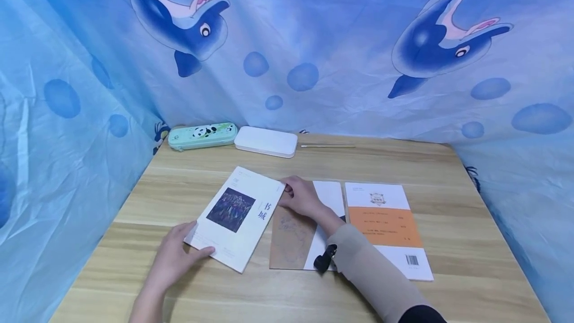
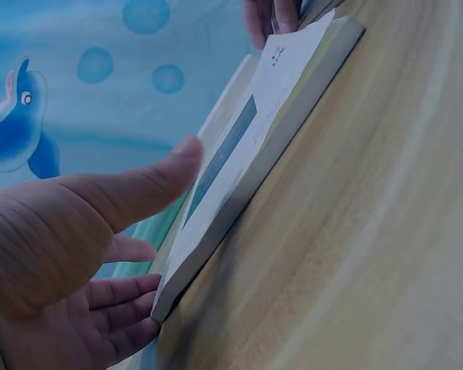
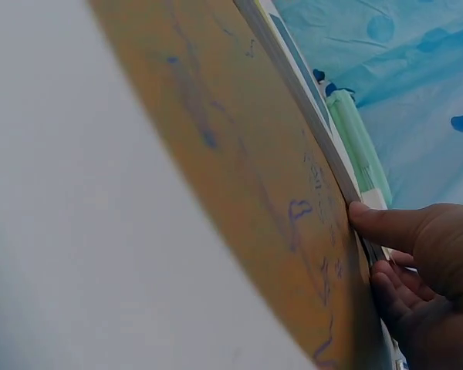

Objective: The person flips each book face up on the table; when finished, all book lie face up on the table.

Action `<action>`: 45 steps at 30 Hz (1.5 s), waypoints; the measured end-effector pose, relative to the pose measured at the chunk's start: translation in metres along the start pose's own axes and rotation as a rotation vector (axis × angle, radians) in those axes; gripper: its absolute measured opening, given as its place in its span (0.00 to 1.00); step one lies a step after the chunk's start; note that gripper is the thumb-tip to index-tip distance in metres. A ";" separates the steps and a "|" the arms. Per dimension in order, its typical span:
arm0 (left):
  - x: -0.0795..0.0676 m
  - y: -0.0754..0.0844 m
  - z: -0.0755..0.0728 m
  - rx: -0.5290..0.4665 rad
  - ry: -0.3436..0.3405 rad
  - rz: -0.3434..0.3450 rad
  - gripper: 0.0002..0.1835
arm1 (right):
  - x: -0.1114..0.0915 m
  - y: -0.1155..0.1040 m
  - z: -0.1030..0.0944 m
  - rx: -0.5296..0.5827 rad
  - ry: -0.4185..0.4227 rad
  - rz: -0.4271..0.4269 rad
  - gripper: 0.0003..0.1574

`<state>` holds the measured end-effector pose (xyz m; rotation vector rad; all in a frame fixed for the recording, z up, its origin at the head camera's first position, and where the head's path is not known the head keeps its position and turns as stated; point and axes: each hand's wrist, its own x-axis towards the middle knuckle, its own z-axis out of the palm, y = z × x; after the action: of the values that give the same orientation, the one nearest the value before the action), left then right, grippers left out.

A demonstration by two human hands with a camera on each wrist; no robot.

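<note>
A white book (image 1: 228, 258) with a dark square picture lies at a slant on the table. Its thick page edge shows in the left wrist view. By its lower left corner is my left hand (image 1: 172, 255), fingertips at the edge, thumb (image 2: 166, 173) spread and lifted away from the cover. At the upper right corner my right hand (image 1: 302, 197) pinches the book, its thumb (image 3: 378, 222) against the edge and the other fingers curled. Under my right forearm lies a brown and white book (image 1: 291, 238), partly covered by the hand and sleeve.
Right of these lies a white and orange book (image 1: 385, 223), its lower part overlapped by my sleeve. Along the back of the table (image 1: 466, 263) are a green panda pencil case (image 1: 204, 136), a white case (image 1: 266, 141) and a thin stick (image 1: 329, 146). A blue dolphin curtain (image 1: 341, 24) hangs behind.
</note>
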<state>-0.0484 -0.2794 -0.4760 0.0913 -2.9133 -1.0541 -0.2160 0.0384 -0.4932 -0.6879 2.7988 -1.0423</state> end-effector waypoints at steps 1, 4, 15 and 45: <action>-0.001 0.000 0.000 0.002 -0.009 -0.011 0.53 | 0.001 -0.001 0.000 -0.025 -0.003 0.004 0.33; -0.005 0.000 0.001 0.014 -0.027 -0.028 0.58 | 0.004 -0.003 0.001 -0.084 -0.017 -0.005 0.34; -0.013 0.000 0.006 0.040 -0.042 -0.009 0.60 | 0.015 -0.011 0.008 -0.228 -0.085 -0.035 0.31; -0.005 0.011 0.016 0.082 0.026 0.066 0.54 | 0.004 0.014 -0.008 0.138 0.035 -0.022 0.33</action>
<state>-0.0447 -0.2607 -0.4812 0.0120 -2.9139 -0.9169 -0.2269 0.0511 -0.4958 -0.6930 2.7220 -1.2491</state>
